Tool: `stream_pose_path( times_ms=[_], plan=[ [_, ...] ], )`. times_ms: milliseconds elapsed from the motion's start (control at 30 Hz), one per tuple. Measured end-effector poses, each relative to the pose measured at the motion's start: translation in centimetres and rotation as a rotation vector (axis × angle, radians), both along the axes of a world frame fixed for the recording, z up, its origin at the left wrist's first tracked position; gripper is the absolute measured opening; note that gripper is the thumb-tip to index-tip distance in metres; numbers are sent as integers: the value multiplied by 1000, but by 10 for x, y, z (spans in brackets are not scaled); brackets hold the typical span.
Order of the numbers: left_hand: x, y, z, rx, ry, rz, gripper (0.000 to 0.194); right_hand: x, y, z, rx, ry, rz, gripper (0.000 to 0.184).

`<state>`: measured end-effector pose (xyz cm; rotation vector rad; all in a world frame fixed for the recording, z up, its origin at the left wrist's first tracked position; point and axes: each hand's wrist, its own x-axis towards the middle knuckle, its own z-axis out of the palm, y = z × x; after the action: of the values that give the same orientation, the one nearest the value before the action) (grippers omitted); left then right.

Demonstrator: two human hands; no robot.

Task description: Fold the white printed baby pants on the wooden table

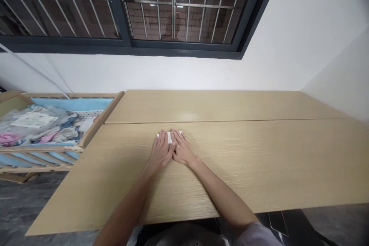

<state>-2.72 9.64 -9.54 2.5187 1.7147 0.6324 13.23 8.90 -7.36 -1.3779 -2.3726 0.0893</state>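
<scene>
A small white folded item [169, 137], cloth or paper, lies on the light wooden table [259, 161] near its middle seam. My left hand [160, 153] rests flat on its left part, fingers stretched forward. My right hand [181, 149] lies flat on its right part, fingers extended and touching the left hand. Most of the white item is hidden under both palms.
A wooden crib [95, 123] stands against the table's left end, filled with several crumpled clothes [43, 128] in pink, white and blue. A white wall and a barred dark-framed window [129, 11] are behind the table. Grey floor lies at the lower left.
</scene>
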Motion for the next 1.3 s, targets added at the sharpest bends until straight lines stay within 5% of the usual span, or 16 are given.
stream_pose_path(
  times_ms=[300,567,767,933,1300],
  plan=[
    [-13,4,-6,7,-20,81,74,20,0,3,-104,62,-113,91],
    [-32,7,25,87,-85,-135,60,29,0,20,-24,152,99,81],
    [-43,10,22,7,-6,-212,76,35,13,-3,-87,233,167,81],
    [-40,13,23,-7,4,-193,50,36,23,-14,-93,386,174,68],
    [-18,2,62,31,-73,-12,28,35,28,20,-145,376,63,50]
  ],
)
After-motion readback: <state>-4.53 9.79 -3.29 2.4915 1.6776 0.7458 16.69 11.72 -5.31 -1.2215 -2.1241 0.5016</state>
